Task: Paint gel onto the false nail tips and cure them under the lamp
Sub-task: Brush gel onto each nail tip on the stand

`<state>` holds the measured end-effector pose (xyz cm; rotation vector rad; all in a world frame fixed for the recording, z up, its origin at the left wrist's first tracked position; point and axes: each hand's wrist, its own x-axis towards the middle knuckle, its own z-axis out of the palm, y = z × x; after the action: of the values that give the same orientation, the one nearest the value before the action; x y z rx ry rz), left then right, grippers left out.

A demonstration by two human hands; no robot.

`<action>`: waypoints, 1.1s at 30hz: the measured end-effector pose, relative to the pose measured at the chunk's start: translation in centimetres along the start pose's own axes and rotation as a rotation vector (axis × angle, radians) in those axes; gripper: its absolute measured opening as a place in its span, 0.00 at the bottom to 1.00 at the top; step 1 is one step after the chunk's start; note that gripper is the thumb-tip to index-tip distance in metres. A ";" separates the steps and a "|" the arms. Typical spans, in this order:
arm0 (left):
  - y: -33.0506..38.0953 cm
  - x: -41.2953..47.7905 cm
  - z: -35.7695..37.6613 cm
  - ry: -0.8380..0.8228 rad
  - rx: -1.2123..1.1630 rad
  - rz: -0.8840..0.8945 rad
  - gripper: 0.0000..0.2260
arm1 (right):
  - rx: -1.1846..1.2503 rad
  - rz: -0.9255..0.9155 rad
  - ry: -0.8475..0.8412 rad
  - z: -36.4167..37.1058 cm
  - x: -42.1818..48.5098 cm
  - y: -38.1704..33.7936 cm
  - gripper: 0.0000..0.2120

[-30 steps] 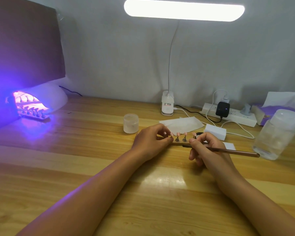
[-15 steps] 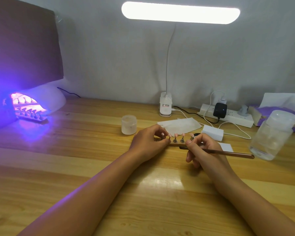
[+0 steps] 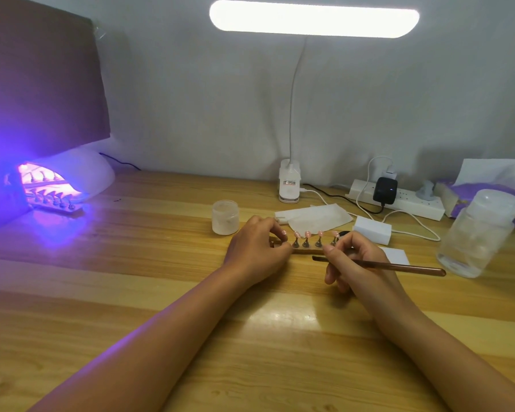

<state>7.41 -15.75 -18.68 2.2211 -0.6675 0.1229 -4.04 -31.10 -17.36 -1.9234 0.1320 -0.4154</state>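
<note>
A row of pink false nail tips stands on small metal stands along a wooden strip. The strip lies flat on the wooden desk, near the middle and straight ahead of the person. The left hand grasps the strip's left end with its fingers curled round it, and one tip shows right at the fingertips. The right hand is at the strip's right end and pinches a slim copper-coloured brush like a pen. The brush handle points right. Its dark head points left and sits just in front of the strip, lower than the tips; whether it touches anything cannot be told.

Just behind the strip are a frosted jar on the left, a white wipe in the middle and a white block on the right. Farther right stands a clear lidded bottle, with a purple tissue box behind it.

Along the wall is the clip base of a desk lamp, whose bright bar spans the top of the view. Beside the base lies a white power strip with a black adapter plugged in.

At the far left a white curing lamp glows violet. A second strip of nail tips lies in its opening, under a brown board.
</note>
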 end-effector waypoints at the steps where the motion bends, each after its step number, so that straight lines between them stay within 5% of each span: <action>1: 0.0 0.0 0.0 0.002 -0.001 0.005 0.05 | -0.001 -0.003 -0.001 0.0 0.0 0.0 0.09; 22: 0.3 -0.5 -0.2 0.114 0.063 0.114 0.08 | -0.045 -0.052 0.023 0.0 0.1 0.2 0.07; 33: 0.3 -0.6 -0.4 0.174 -0.092 0.179 0.05 | 0.030 -0.049 0.046 -0.1 0.0 -0.2 0.05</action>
<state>6.80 -15.41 -18.40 2.0332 -0.7589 0.3644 -4.13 -31.11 -17.12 -1.8908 0.1085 -0.4922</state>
